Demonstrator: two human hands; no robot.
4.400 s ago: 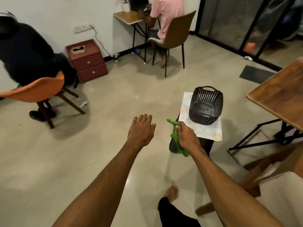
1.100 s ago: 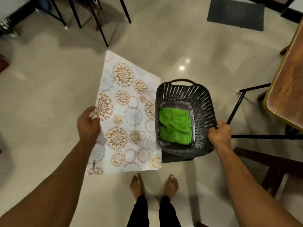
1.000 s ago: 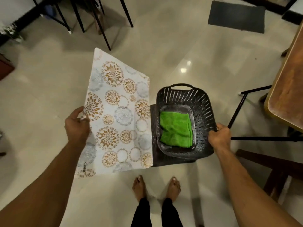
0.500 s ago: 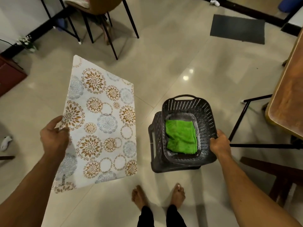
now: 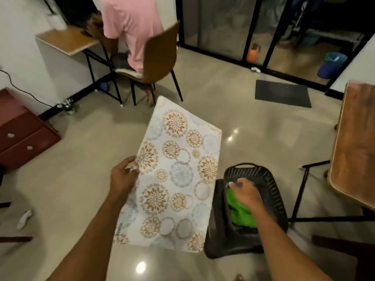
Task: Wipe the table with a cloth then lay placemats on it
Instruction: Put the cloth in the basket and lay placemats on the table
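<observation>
My left hand [image 5: 122, 178] grips the left edge of a white placemat [image 5: 174, 175] printed with orange and grey flower circles, holding it flat in the air above the floor. To its right a black perforated basket [image 5: 272, 191] sits on a dark stool [image 5: 217, 226], with a green cloth [image 5: 240, 213] inside. My right hand [image 5: 244, 189] reaches down into the basket, fingers spread over the cloth; whether it grips the cloth is hidden. The wooden table [image 5: 357, 145] stands at the right edge.
A person in a pink shirt [image 5: 132, 27] sits on a brown chair [image 5: 160, 55] at a small wall desk [image 5: 67, 40]. A red drawer unit [image 5: 22, 132] stands at left, a dark doormat [image 5: 283, 93] by the glass doors. Black table legs [image 5: 304, 191] run beside the basket.
My right hand let go of the basket rim and moved inside onto the green cloth. My left hand brought the placemat rightward, closer to the basket. The view tilted up.
</observation>
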